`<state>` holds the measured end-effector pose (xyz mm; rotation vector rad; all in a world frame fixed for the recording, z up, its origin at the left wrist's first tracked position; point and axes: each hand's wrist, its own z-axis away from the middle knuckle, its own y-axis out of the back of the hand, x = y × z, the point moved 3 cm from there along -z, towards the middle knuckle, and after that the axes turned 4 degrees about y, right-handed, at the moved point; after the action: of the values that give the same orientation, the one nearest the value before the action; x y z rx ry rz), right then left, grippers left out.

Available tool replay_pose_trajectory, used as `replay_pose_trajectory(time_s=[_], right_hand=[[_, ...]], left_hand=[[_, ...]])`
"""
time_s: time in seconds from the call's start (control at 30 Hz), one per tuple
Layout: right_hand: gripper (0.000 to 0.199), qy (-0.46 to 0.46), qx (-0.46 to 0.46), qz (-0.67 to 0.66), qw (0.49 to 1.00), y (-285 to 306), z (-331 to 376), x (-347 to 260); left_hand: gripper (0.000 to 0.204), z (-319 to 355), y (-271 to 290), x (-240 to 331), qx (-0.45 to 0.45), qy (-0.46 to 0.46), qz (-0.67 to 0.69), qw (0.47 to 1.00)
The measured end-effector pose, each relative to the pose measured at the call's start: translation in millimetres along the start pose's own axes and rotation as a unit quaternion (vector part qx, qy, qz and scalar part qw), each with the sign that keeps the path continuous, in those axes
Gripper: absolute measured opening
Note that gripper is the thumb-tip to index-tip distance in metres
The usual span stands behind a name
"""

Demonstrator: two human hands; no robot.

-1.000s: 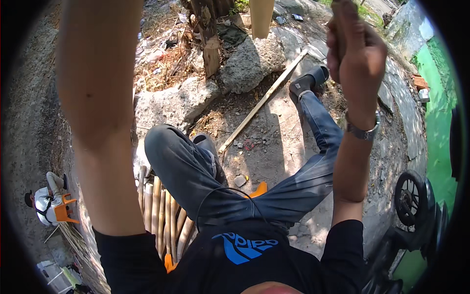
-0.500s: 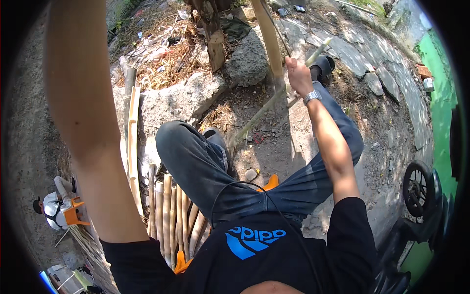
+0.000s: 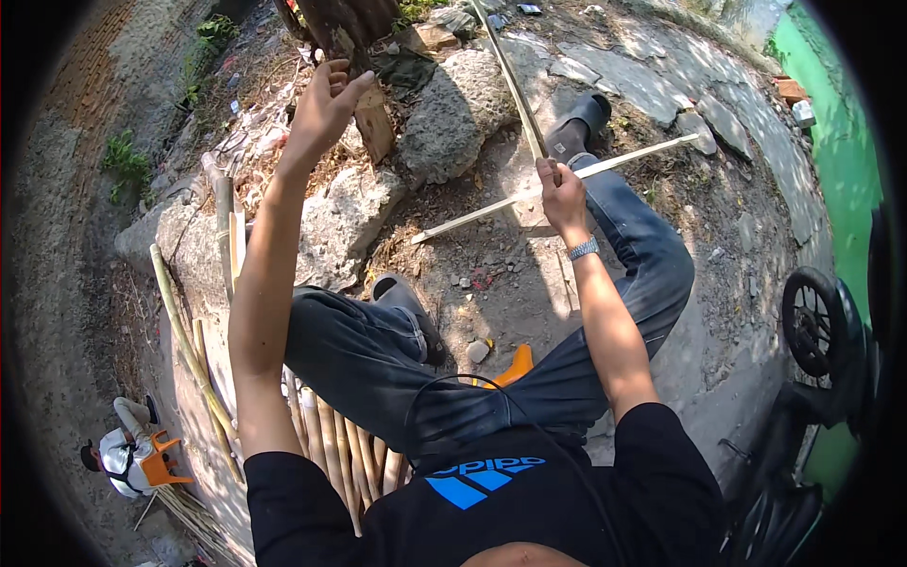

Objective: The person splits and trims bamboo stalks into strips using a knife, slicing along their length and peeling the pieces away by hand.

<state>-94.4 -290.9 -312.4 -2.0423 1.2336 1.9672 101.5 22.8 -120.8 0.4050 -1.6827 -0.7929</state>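
My left hand (image 3: pixel 326 109) is raised beside the tree trunk (image 3: pixel 357 33), its fingers loosely curled and the thumb apart, with nothing visible in it. Ahead of my right knee, my right hand (image 3: pixel 564 200) grips the lower end of a long, narrow, blade-like piece (image 3: pixel 515 80), which points up and away; whether it is a blade or a split strip is hard to tell. Behind that hand a pale split bamboo strip (image 3: pixel 463 220) runs crosswise, passing in front of my right lower leg. A cut wooden stump (image 3: pixel 374 123) stands just below my left hand.
Several bamboo lengths (image 3: pixel 331 444) lie beside my left thigh, with longer poles (image 3: pixel 189 345) farther left. Rocks (image 3: pixel 460 113) edge the dirt ahead. Part of an orange stool (image 3: pixel 515 367) shows between my legs. A seated person (image 3: pixel 118 463) is at far left, a motorbike wheel (image 3: pixel 811 321) at right.
My left hand has come down into view from beyond the top edge. My right hand has moved slightly lower. The pale strip has swung from a steep slant to nearly crosswise.
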Motion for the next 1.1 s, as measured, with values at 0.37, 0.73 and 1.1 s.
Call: replay_pose_trajectory(time_s=[0.37, 0.73, 1.1], right_hand=[[0.049, -0.04, 0.073, 0.199, 0.976, -29, -34, 135], [0.035, -0.067, 0.05, 0.117, 0.99, -106, -124, 143], [0.027, -0.046, 0.151, -0.014, 0.987, -94, -34, 121]], left_hand=[[0.074, 20, -76, -32, -0.217, -0.022, -0.139, 0.966], [0.071, 27, -316, -139, -0.408, -0.011, -0.244, 0.88], [0.095, -28, -473, -124, -0.129, 0.035, -0.152, 0.979]])
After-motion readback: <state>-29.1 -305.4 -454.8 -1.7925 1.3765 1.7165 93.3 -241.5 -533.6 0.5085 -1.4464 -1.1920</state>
